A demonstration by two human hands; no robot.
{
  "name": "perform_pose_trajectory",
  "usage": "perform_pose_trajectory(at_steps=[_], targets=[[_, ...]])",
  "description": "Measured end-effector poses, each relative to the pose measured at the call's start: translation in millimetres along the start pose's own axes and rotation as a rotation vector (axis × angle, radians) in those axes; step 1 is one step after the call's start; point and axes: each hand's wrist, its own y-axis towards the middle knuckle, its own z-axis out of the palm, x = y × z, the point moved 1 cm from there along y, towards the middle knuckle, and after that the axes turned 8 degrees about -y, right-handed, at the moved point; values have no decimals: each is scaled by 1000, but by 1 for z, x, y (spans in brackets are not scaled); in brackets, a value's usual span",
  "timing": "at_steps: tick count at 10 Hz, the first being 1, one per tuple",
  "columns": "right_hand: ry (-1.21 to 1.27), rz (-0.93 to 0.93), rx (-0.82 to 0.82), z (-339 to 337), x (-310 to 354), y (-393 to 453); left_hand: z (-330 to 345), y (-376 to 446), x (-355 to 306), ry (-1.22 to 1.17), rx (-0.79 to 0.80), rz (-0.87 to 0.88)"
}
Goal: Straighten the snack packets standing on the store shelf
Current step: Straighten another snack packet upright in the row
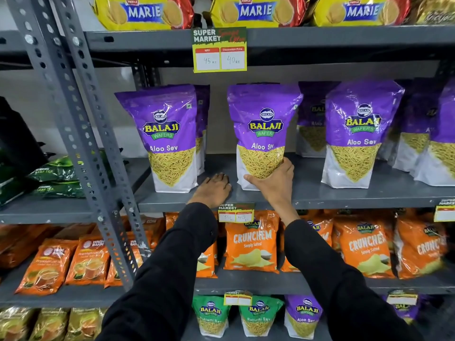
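Purple Aloo Sev packets stand in a row on the grey middle shelf (307, 193). My right hand (273, 180) grips the lower front of the middle packet (264, 119), thumb on its left side, fingers around the right. That packet stands upright, leaning slightly. My left hand (214, 189) lies flat on the shelf, palm down, in the gap between the middle packet and the left packet (170, 134). It holds nothing. A right packet (357, 129) stands upright further along, with more purple packets behind and beside it.
A perforated grey upright (73, 124) stands at the left. Yellow Marie biscuit packs (256, 11) fill the shelf above. A price tag (219, 51) hangs from that shelf's edge. Orange Crunchem packets (252, 244) line the shelf below. Green tea packs (56, 178) lie at far left.
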Motion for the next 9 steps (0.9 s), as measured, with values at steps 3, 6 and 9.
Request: perform_pose_trajectory(at_steps=[3,6,9], targets=[[21,-5,32,-2,-2,-2,5,4,4,-72,-21,-23],[67,-18,47,0,-5,-2,4,2,2,-53,-3,-25],[72,-28,36,2,-8,-3,2,2,0,-46,23,-34]])
